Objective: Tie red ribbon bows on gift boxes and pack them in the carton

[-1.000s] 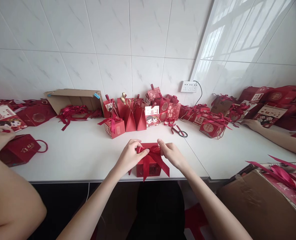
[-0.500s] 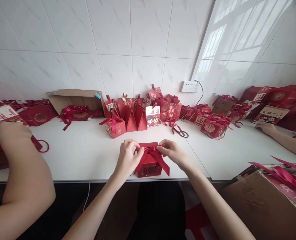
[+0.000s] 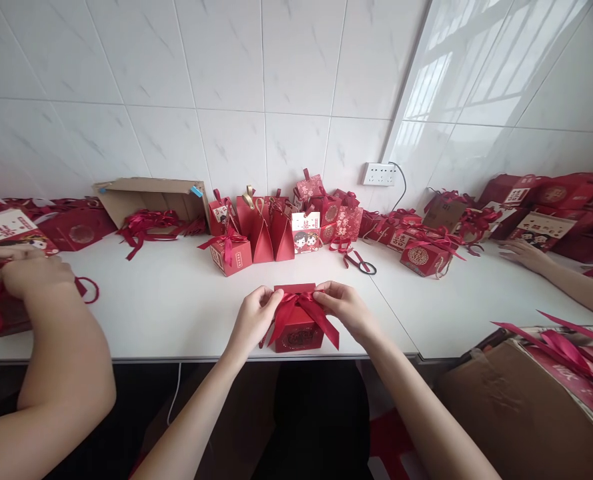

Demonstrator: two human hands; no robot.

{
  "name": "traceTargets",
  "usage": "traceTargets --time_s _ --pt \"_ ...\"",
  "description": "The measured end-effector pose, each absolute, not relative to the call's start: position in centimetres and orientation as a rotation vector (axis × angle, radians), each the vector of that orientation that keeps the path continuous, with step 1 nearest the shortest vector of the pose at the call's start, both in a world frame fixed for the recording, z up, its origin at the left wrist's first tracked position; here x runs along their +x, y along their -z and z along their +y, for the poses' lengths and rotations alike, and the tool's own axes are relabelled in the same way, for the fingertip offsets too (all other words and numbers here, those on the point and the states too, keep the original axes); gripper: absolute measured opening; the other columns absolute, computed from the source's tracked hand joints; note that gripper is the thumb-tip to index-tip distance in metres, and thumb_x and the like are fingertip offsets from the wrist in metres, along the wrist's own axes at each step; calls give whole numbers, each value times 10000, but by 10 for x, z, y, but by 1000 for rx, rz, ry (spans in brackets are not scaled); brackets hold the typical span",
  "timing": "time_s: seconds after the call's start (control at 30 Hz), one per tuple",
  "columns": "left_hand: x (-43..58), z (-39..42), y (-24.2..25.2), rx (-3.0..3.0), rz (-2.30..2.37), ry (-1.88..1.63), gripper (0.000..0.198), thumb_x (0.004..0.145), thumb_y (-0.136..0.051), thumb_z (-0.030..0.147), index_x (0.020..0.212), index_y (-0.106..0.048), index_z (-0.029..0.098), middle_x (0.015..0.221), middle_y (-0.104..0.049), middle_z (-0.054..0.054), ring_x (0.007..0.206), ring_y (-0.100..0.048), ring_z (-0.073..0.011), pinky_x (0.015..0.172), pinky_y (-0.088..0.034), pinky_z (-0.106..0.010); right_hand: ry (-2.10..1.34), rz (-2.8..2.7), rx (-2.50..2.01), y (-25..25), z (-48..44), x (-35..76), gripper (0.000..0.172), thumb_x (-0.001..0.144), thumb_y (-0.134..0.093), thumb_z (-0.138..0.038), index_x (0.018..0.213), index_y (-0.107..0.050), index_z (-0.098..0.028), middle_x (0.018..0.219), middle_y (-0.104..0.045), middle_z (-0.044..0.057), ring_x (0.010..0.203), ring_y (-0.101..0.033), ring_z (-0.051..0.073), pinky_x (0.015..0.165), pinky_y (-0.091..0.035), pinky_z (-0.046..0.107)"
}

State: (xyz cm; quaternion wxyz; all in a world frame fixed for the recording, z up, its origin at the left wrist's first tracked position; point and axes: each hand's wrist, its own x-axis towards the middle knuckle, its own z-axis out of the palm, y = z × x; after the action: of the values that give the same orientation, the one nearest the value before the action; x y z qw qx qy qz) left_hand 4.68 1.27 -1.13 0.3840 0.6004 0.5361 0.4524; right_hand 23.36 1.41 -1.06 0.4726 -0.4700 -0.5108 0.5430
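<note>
Your left hand (image 3: 255, 319) and right hand (image 3: 345, 308) each pinch, between thumb and fingers, one side of the dark red satin bow (image 3: 302, 300). Its tails fan down the front of the red gift box (image 3: 301, 339), which stands below and between your fingertips, on the white table (image 3: 176, 303) near its front edge. Beyond your left fingers sits a ribbon-tied hexagonal box (image 3: 237, 259). Farther past your right fingers, a white socket panel (image 3: 379, 175) is mounted on the tiled wall (image 3: 226, 60).
</note>
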Motion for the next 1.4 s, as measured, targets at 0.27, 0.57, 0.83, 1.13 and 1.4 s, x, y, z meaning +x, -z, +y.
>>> traceTargets --time_s 0.27,0.57,0.83,1.13,1.4 --pt "51 7 24 1460 1383 -1224 387 761 -489 523 589 -377 195 542 -348 56 540 -343 -101 537 -288 -229 -1413 -1034 -1103 16 10 235 447 511 -817 -431 776 -576 -164 698 -636 -6 628 -590 114 600 -437 245" --pt "53 7 26 1367 1353 -1276 399 727 -544 490 538 -355 193 513 -331 58 515 -314 -88 497 -257 -223 -752 -1418 -1328 11 0 233 319 738 -637 -445 886 -585 -167 856 -597 82 838 -603 228 722 -497 375" --pt "46 11 19 1365 1222 -1217 390 728 -572 432 530 -342 188 506 -298 64 496 -290 -80 481 -249 -219 296 -2266 -846 3 -43 183 279 885 -551 -283 1122 -551 -136 1029 -616 130 933 -554 249 868 -445 461" --pt "22 20 13 1699 1171 -1102 241 783 -518 403 846 -602 186 829 -580 -17 760 -538 -161 695 -431 -273 98 -2051 -716 30 -31 195 174 900 -459 -59 954 -580 -172 876 -630 68 821 -590 162 716 -501 295" --pt "14 29 -3 1986 987 -975 223 805 -547 380 724 -597 179 915 -585 -50 858 -559 -179 702 -437 -266 3 -2032 -725 29 -31 195 175 905 -452 -85 946 -586 -189 866 -629 65 813 -610 164 709 -522 307"
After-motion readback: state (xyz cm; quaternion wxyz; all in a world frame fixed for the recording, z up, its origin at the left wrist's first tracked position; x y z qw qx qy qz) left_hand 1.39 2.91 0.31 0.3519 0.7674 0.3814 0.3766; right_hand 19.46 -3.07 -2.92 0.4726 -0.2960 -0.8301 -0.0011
